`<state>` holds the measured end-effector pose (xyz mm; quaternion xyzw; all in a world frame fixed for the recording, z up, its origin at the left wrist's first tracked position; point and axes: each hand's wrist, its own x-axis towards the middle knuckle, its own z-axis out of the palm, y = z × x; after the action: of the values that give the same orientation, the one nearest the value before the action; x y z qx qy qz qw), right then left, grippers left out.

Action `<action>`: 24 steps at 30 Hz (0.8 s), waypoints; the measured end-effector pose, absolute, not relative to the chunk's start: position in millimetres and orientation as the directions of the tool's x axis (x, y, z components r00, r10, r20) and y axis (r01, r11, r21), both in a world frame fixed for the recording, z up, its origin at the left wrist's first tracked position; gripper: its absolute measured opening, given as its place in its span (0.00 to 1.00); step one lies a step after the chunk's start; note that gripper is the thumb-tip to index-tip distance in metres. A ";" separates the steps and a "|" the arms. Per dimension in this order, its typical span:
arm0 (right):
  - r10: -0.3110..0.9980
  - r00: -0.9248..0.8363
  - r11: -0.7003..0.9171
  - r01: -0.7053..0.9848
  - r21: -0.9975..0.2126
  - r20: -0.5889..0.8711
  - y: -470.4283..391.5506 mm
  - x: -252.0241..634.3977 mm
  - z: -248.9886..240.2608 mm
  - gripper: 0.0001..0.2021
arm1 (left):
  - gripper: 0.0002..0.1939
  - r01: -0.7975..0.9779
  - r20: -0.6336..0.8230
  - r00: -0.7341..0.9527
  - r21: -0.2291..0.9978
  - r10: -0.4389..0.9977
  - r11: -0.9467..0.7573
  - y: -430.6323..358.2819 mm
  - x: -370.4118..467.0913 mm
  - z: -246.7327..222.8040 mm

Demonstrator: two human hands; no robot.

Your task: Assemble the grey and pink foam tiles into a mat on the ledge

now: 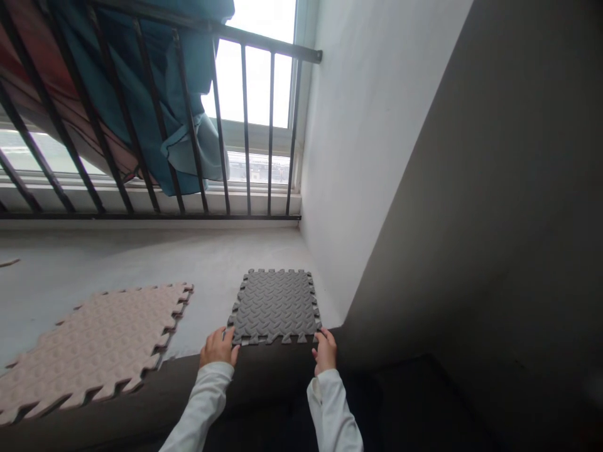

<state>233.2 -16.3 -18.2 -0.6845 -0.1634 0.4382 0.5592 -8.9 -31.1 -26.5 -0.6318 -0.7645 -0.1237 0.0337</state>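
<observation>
A dark grey foam floor tile (277, 304) with a raised tread pattern and jigsaw edges lies flat on the pale window ledge (207, 263), its near edge along the ledge's front. My left hand (219, 346) grips its near left corner, thumb at the front and fingers over the edge. At the near right corner, my right hand (326, 350) is closed with the corner between thumb and fingers. To the left lies a bigger pinkish-beige foam tile (108, 342) with round bumps, apart from the grey one and jutting over the ledge's front.
Black metal railing (245, 125) runs along the back of the ledge before a window. Teal cloth (141, 94) and reddish cloth (51, 81) hang behind the bars. A white wall (367, 125) closes off the right side. Below the ledge it is dark.
</observation>
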 end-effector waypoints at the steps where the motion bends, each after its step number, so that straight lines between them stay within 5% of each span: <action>1: 0.704 0.564 -0.317 -0.295 -0.902 -0.432 -15.9 233.1 -18.1 0.19 | 0.17 0.972 0.229 -0.214 0.150 0.950 0.183 -34.6 -6.5 -27.7; 12: 0.672 0.594 -0.239 -0.391 -0.889 -0.442 -15.1 230.5 -19.0 0.15 | 0.15 0.954 -0.165 -0.028 0.289 0.986 0.075 -23.1 63.2 -11.9; 24: 0.697 0.596 -0.163 -0.411 -0.897 -0.399 -20.8 231.7 -3.7 0.15 | 0.17 0.911 -0.262 -0.260 0.252 0.929 0.326 -15.6 68.8 11.9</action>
<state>231.7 -20.8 -3.7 -0.6264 -0.1142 0.4346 0.6369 68.8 -15.6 11.9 -0.5800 -0.7934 -0.0248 -0.1831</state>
